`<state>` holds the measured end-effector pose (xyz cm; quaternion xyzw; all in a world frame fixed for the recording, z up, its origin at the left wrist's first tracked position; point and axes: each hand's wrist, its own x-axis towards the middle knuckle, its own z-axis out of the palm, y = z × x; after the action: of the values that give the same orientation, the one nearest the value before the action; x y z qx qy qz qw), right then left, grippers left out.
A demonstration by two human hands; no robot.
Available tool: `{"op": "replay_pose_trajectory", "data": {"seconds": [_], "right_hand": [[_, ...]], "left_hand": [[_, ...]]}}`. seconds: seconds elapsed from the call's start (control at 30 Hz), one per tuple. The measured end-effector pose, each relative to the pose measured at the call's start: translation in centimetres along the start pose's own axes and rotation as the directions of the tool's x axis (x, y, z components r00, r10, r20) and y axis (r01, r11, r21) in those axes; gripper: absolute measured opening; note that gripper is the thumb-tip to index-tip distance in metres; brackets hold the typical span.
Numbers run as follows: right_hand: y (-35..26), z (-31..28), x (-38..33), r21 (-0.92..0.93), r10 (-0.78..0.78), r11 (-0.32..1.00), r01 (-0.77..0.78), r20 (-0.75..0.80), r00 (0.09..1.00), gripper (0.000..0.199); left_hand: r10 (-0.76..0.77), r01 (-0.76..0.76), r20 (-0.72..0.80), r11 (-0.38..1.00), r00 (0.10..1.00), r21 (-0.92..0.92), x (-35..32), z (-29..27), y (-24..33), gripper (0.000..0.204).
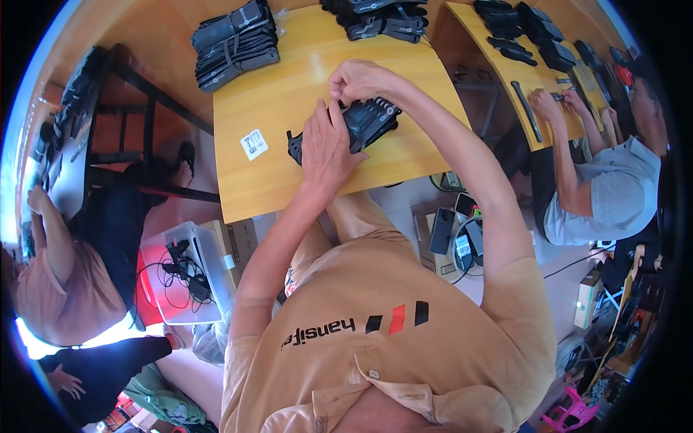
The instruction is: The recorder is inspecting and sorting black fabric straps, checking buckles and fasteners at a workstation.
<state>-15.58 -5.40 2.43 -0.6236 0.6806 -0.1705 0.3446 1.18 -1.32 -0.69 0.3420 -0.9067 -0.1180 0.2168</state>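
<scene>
On the yellow table (253,187) before me lies a bundle of black and grey gloves (374,124), with pale marks on the fingers at its right end. My left hand (326,141) rests flat over the bundle's left part, fingers stretched out and pointing away from me. At the bundle's far edge, my right hand (355,81) is closed in a pinch, its arm reaching round from the right. Whatever sits between those fingertips is too small to make out. A white printed label (253,144) lies left of the bundle.
Strapped glove stacks (234,47) stand at the table's far left, and more gloves (386,22) at the far edge. A clear bin (184,270) with black cables is at lower left. Co-workers sit on both sides, one (603,187) at another yellow table.
</scene>
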Motion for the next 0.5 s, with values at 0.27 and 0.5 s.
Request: {"op": "replay_pose_trajectory", "data": {"seconds": [0.27, 0.5], "right_hand": [[2.6, 0.6, -1.8, 0.642, -0.058, 0.689, 0.336, -0.414, 0.908, 0.021], [5.8, 2.4, -10.1, 0.627, 0.152, 0.637, 0.449, -0.673, 0.724, 0.017]], "left_hand": [[-0.033, -0.014, 0.16, 0.96, 0.987, 0.281, 0.3, -0.7, -0.7, 0.105], [-0.055, 0.224, 0.366, 0.871, 0.929, -0.437, 3.8, -2.4, -10.6, 0.092]]}}
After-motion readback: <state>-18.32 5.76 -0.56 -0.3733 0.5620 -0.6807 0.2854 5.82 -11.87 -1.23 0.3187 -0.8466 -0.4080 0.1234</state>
